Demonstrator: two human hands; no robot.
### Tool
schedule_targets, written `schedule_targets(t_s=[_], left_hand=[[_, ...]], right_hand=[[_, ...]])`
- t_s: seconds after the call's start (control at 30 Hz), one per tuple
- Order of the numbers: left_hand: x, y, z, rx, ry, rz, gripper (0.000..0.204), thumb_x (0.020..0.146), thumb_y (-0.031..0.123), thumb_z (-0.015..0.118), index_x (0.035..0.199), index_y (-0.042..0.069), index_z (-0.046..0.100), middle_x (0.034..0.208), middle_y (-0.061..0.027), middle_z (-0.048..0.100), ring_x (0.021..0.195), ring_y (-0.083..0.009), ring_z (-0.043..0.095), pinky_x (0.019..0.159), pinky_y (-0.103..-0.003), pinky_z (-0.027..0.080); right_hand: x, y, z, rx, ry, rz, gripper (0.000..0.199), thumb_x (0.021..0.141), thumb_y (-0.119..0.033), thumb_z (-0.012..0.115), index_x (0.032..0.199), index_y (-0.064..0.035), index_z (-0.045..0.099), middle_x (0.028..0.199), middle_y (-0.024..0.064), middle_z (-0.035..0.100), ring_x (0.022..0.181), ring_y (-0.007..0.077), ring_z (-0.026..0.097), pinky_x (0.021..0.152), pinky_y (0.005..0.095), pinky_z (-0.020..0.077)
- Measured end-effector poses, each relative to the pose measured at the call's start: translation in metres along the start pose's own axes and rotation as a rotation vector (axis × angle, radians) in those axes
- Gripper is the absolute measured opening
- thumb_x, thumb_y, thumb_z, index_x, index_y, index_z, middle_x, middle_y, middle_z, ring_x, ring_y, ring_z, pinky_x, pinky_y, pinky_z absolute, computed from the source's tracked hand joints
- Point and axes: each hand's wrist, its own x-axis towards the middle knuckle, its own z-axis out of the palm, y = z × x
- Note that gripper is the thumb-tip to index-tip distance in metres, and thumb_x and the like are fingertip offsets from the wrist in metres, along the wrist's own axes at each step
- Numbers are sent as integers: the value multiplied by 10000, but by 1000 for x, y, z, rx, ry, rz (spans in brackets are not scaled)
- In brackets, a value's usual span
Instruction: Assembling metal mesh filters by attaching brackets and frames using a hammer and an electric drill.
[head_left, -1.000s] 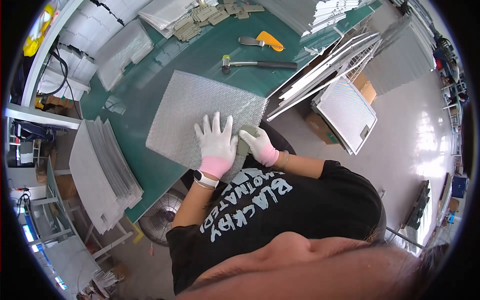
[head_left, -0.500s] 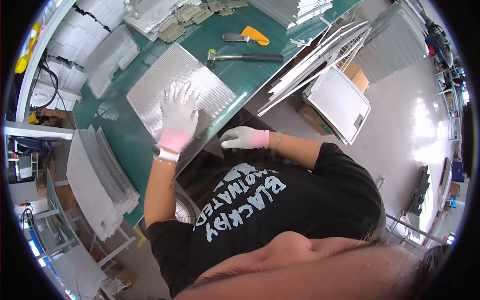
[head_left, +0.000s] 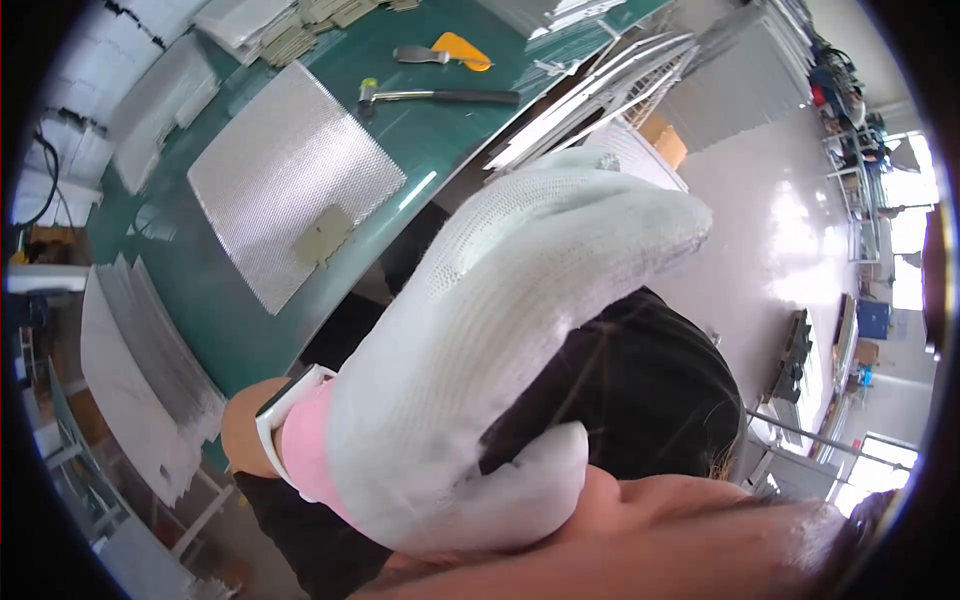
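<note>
Head view is filling with my left hand (head_left: pixel 480 370), gloved and lifted close to the lens, its grip spread and holding nothing. Beyond it the silver sheet (head_left: pixel 290 180) is lying on the green bench (head_left: pixel 440 130), a small pad (head_left: pixel 323 237) on top. Half a second ago that hand was pressing the sheet. My right hand is staying hidden; I should be keeping the glove clear of the lens.
</note>
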Motion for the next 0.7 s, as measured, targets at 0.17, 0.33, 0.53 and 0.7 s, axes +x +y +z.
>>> schedule_targets(t_s=[0.17, 0.33, 0.53, 0.7], left_hand=[[39, -1, 1, 20, 33, 19, 683, 892, 199, 618, 1474, -19, 336, 1420, -168, 486, 1357, -346, 444, 1163, -496, 317], [-31, 48, 12, 148, 136, -6, 732, 914, 267, 650, 1501, -2, 305, 1441, -168, 467, 1356, -352, 442, 1160, -504, 322], [-74, 25, 5, 230, 423, 271, 704, 870, 335, 646, 1458, 68, 365, 1412, -157, 486, 1319, -358, 478, 1107, -532, 369], [-95, 3, 10, 185, 521, 332, 506, 847, 162, 591, 1334, 42, 524, 1323, -168, 572, 1281, -354, 523, 1051, -543, 412]], right_hand=[[3, -4, -57, -53, 210, 77, 361, 920, -315, 656, 1094, 2, 664, 896, 110, 704, 780, 200, 671, 669, 338, 528], [-48, -62, -15, -438, 130, 68, 435, 878, -384, 658, 1071, 2, 719, 836, 99, 708, 707, 193, 656, 670, 326, 508], [-82, -113, -40, -192, 71, 126, 329, 912, -382, 686, 1031, -75, 677, 726, 10, 621, 558, 106, 547, 469, 261, 429], [-107, -148, -52, 546, -313, 114, 182, 959, -298, 632, 971, -117, 611, 899, 32, 634, 728, 159, 607, 671, 339, 500]])
